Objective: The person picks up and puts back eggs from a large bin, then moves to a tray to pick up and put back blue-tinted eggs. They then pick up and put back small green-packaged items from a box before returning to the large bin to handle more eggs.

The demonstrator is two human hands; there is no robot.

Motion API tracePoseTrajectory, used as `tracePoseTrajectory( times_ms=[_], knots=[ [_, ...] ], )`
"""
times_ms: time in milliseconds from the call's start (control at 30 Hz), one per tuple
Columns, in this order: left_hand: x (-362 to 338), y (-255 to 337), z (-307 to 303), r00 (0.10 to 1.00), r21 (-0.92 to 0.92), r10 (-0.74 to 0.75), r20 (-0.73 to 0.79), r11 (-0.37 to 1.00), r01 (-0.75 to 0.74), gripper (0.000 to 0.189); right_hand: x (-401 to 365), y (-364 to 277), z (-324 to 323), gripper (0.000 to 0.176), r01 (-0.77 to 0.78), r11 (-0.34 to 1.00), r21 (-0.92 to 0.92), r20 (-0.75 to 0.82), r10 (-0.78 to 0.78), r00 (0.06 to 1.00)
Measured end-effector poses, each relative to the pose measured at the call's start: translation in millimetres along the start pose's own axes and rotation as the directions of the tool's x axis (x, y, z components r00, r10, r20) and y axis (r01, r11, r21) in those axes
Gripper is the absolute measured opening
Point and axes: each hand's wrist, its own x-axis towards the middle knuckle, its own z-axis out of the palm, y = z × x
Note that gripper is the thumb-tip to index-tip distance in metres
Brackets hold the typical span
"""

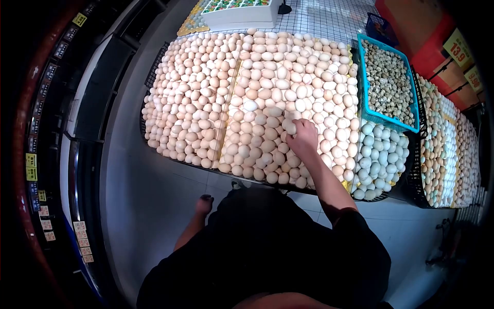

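Note:
My right hand (303, 137) reaches over the middle of a wide display of pale brown eggs (267, 87). Its fingers are closed around one egg (289, 126), just above the others. Down by my side, over the floor, my left hand (204, 206) is curled closed. A small dark thing (207, 198) shows at its top; I cannot make out what it is. Left of a thin divider (229, 103) lies another section of similar eggs (190, 92).
Bluish-green eggs (381, 159) sit at the right front corner. Behind them a turquoise basket (365, 110) holds speckled quail eggs (388, 77). A white box (242, 18) stands at the back on wire mesh (324, 18). More eggs (447, 139) lie far right; shelving (85, 103) runs along the left.

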Motion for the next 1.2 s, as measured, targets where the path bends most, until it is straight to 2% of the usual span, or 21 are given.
tracePoseTrajectory(
  times_ms=[100, 233, 300, 333, 367, 433, 467, 500, 567, 667, 700, 733, 800, 867, 933, 967, 1033, 1067, 1100, 1167, 1200],
  knots=[
    [-40, 12, -8, 0.999, 0.085, -0.016, -0.028, 0.996, 0.018, 0.052, -1, -2, -3, 0.056, 0.014, 1.0, -0.009, 0.034, -0.014, 0.999],
    [-47, -48, -16, 0.993, 0.064, -0.116, -0.005, 0.991, 0.116, 0.05, -4, -4, -3, 0.06, 0.003, 1.0, 0.01, 0.029, -0.003, 1.0],
    [-56, -69, -23, 0.992, 0.195, -0.123, -0.037, 0.973, 0.128, 0.048, -9, -8, -4, 0.057, 0.005, 1.0, 0.006, -0.02, -0.005, 1.0],
    [-34, -108, -21, 0.985, 0.446, 0.148, 0.089, 0.878, -0.172, 0.044, -14, -12, -5, 0.053, 0.045, 0.999, 0.008, -0.078, -0.044, 0.996],
    [-31, -120, -20, 0.984, 0.432, 0.155, 0.082, 0.885, -0.176, 0.044, -20, -17, -8, 0.053, 0.062, 0.998, 0.0, -0.083, -0.062, 0.995],
    [-39, -128, -29, 0.918, 0.699, 0.217, 0.332, 0.596, -0.394, 0.042, -35, -30, -14, 0.049, 0.063, 0.998, 0.024, -0.142, -0.059, 0.988],
    [-29, -136, -24, 0.956, 0.686, 0.103, 0.275, 0.676, -0.27, 0.04, -43, -35, -15, 0.044, 0.08, 0.996, 0.034, -0.161, -0.074, 0.984],
    [-31, -138, -25, 0.956, 0.672, 0.117, 0.269, 0.688, -0.274, 0.04, -53, -45, -15, 0.044, 0.1, 0.995, 0.023, -0.168, -0.094, 0.981],
    [-56, -122, -38, 0.999, 0.176, -0.035, 0.008, 0.984, 0.033, 0.041, -80, -68, -12, 0.041, 0.14, 0.99, 0.014, -0.201, -0.135, 0.97],
    [-57, -132, -56, 0.997, 0.055, -0.064, -0.042, 0.996, 0.066, 0.041, -128, -120, 10, 0.038, 0.222, 0.968, 0.117, -0.203, -0.195, 0.959],
    [-59, -143, -60, 0.997, 0.021, -0.066, -0.045, 0.998, 0.067, 0.041, -147, -142, 21, 0.037, 0.165, 0.959, 0.23, -0.12, -0.14, 0.983],
    [-63, -156, -64, 0.996, -0.041, -0.041, -0.082, 0.998, 0.038, 0.04, -166, -170, 30, 0.036, 0.257, 0.947, 0.192, -0.131, -0.235, 0.963],
    [-65, -191, -67, 0.992, -0.129, -0.027, -0.126, 0.992, 0.011, 0.04, -203, -208, 62, 0.035, 0.176, 0.925, 0.337, 0.094, -0.22, 0.971],
    [-68, -254, -64, 0.985, -0.011, 0.083, -0.154, 0.996, -0.085, 0.032, -240, -224, 106, 0.037, 0.149, 0.912, 0.381, 0.343, -0.289, 0.894],
    [-73, -323, -68, 0.9, 0.456, 0.43, 0.075, 0.788, -0.415, 0.025, -273, -221, 152, 0.049, 0.109, 0.965, 0.24, 0.647, -0.243, 0.722],
    [-81, -356, -64, 0.871, 0.592, 0.48, 0.104, 0.674, -0.442, 0.023, -293, -199, 188, 0.056, 0.104, 0.989, 0.106, 0.784, -0.148, 0.603],
    [-112, -388, -78, 0.922, 0.628, 0.343, 0.177, 0.682, -0.375, 0.025, -327, -148, 257, 0.054, 0.193, 0.977, -0.095, 0.941, 0.025, 0.339],
    [-127, -397, -87, 0.939, 0.652, 0.245, 0.24, 0.676, -0.343, 0.025, -373, -37, 348, 0.051, -0.318, 0.948, 0.017, 0.989, 0.031, 0.145],
    [-138, -413, -90, 0.952, 0.681, 0.189, 0.24, 0.667, -0.303, 0.023, -391, -35, 334, 0.051, -0.103, 0.922, 0.374, 0.863, -0.305, 0.403],
    [-160, -448, -93, 0.968, 0.619, 0.213, 0.135, 0.744, -0.25, 0.021, -358, -134, 283, 0.053, -0.029, 0.997, -0.068, 0.933, 0.074, 0.353],
    [-167, -456, -92, 0.983, 0.595, 0.138, 0.121, 0.783, -0.183, 0.021, -342, -160, 273, 0.058, 0.062, 0.995, -0.082, 0.928, 0.054, 0.368]
  ],
)
